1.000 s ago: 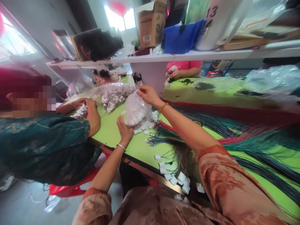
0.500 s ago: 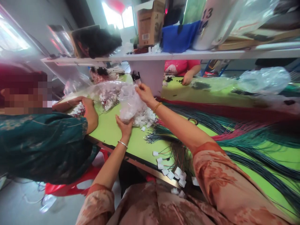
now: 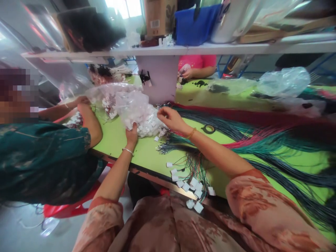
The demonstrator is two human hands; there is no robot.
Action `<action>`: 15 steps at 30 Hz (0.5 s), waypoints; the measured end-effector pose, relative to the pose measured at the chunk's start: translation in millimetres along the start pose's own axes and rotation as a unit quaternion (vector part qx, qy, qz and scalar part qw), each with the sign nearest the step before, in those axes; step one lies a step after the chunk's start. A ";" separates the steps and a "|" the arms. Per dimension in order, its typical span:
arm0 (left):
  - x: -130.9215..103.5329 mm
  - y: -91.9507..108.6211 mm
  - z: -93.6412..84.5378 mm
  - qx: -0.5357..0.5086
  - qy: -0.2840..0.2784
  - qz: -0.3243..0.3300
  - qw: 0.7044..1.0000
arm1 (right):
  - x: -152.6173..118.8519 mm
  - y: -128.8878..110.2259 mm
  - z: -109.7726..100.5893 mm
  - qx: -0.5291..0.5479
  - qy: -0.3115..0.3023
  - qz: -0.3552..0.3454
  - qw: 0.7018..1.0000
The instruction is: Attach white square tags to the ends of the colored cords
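A clear plastic bag (image 3: 147, 117) full of small white connectors lies on the green table. My left hand (image 3: 132, 134) grips the near side of this bag, thumb up against the plastic. Just right of the bag, my right hand (image 3: 170, 119) is raised with its fingers curled together; whatever it may hold is too small to make out. Under and beyond my right wrist run bundles of dark, green and red wires (image 3: 223, 122). A few loose white connectors lie at the bag's near edge.
Wires with white connectors (image 3: 194, 183) overhang the table's front edge. A black tape roll (image 3: 209, 129) lies on the wires. At left a person in a dark green top (image 3: 44, 154) works; another in pink (image 3: 198, 64) sits across. A shelf (image 3: 110, 52) spans above.
My right hand has let go of the bag's top and moved right and down. The bag has slumped lower. The view has shifted, and the person across has drawn a hand back.
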State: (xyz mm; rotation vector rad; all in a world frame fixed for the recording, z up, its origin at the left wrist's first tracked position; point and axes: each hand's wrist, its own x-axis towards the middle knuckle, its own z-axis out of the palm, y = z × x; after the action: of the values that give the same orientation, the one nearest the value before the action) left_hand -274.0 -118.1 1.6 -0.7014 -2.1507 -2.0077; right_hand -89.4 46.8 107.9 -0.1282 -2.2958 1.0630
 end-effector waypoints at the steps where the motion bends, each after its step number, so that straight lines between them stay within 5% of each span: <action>1: 0.2 -1.6 1.1 -0.011 0.006 -0.008 1.000 | -17.1 2.3 -6.5 -0.020 -0.061 -0.001 0.998; 5: 7.3 -6.8 7.9 -0.053 0.037 -0.087 0.994 | -81.0 15.7 -16.4 -0.131 -0.225 -0.012 0.966; 10: 19.6 -5.8 11.4 -0.124 0.094 -0.157 0.975 | -122.8 28.8 -6.2 -0.201 -0.220 0.011 0.955; 12: 23.1 -4.7 14.3 -0.133 0.136 -0.148 0.970 | -128.2 30.1 -2.6 -0.180 -0.200 0.007 0.963; 15: 30.6 -6.4 19.4 -0.121 0.124 -0.106 0.979 | -131.7 31.5 0.4 -0.134 -0.171 0.022 0.976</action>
State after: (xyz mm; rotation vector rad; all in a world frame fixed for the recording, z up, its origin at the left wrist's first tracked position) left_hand -299.4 -91.7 5.4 -0.2332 -1.9281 -2.3480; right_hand 12.9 25.2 21.9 -0.1107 -2.7537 0.8433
